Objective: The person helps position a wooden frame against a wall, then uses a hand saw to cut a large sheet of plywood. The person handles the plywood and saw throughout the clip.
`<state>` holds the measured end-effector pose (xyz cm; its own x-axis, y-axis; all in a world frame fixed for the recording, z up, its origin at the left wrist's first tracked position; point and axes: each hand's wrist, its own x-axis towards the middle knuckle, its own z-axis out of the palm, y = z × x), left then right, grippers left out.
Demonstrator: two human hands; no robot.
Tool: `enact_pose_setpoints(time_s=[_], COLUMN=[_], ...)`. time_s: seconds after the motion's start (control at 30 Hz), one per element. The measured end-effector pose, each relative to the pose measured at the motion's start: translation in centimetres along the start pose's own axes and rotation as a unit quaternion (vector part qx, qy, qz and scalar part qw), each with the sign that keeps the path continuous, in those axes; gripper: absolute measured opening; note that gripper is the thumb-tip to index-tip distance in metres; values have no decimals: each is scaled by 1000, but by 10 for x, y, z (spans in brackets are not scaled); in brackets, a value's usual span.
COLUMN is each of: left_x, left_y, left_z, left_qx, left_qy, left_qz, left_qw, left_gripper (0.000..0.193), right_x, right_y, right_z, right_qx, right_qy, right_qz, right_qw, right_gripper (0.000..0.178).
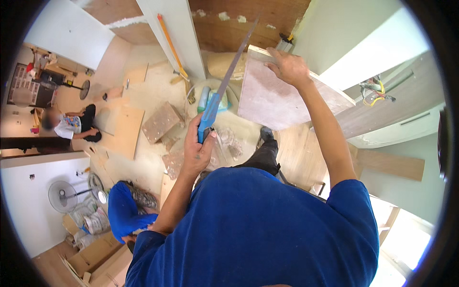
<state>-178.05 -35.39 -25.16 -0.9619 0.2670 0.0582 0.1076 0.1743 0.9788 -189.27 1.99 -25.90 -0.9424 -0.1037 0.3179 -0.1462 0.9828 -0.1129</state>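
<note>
My left hand (198, 152) is closed round the blue handle of a handsaw (209, 115). Its long, thin blade points up and away, narrowing toward the far wall. My right hand (289, 70) grips the upper edge of a pale, dusty board (275, 98), with the thumb on the face toward me and the fingers over the edge. The board stands tilted to the right of the saw, and the blade is apart from it. What supports the board's lower side cannot be made out.
Behind the saw an orange-handled tool (171, 45) leans on a white post (178, 28). A dusty box-like block (163, 123) lies left of my feet. Loose wires (377, 91) hang at the right. One person (79, 125) sits far left; another in blue (125, 210) crouches nearby. A fan (63, 196) stands left.
</note>
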Motion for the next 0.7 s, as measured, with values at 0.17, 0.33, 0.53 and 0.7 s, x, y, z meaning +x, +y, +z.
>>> enact_pose_setpoints(time_s=[0.17, 0.33, 0.53, 0.7], left_x=[4, 20, 20, 18], left_y=[-6, -13, -18, -21], left_z=[-6, 10, 25, 30], left_qx=[12, 68, 52, 59], left_qy=[-29, -26, -15, -1], left_qz=[30, 103, 112, 134], left_qw=[999, 992, 992, 989], left_gripper=[50, 49, 50, 50], right_x=[5, 15, 17, 22], right_y=[0, -41, -47, -47], right_z=[7, 11, 7, 5], right_qx=[34, 42, 82, 48], right_qy=[100, 47, 15, -29], right_qz=[-45, 9, 82, 89], right_qw=[993, 998, 993, 994], right_gripper=[41, 36, 30, 30])
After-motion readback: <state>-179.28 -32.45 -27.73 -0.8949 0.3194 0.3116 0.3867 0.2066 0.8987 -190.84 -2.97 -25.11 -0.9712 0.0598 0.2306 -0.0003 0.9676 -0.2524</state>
